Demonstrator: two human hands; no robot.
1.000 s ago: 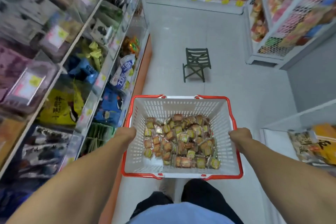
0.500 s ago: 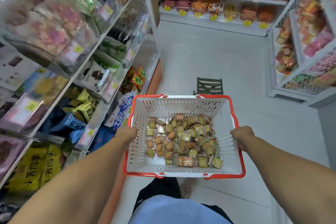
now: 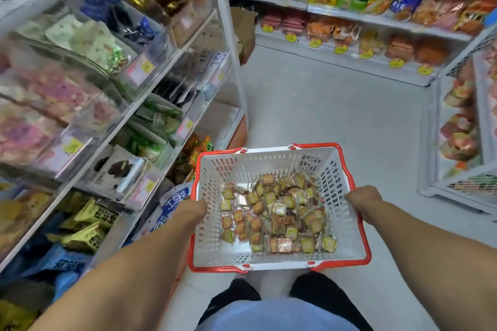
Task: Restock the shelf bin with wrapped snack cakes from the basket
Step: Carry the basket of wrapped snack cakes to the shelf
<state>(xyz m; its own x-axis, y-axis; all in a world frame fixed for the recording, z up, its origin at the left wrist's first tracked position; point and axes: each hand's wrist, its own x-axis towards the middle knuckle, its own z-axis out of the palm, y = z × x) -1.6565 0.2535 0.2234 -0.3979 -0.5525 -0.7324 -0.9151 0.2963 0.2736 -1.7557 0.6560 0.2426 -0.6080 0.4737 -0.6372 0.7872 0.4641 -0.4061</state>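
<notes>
Basket of snack cakes, left hand and right hand gripping opposite rims

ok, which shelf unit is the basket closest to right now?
The left shelf unit with clear bins: the basket nearly abuts its lower bins, held by both hands. The back-wall shelves and right wire rack lie across open floor.

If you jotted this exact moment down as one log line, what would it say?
stage: carrying | left hand: grips basket left rim | right hand: grips right rim | snack cakes: all in basket | shelf bin: not yet restocked
</notes>
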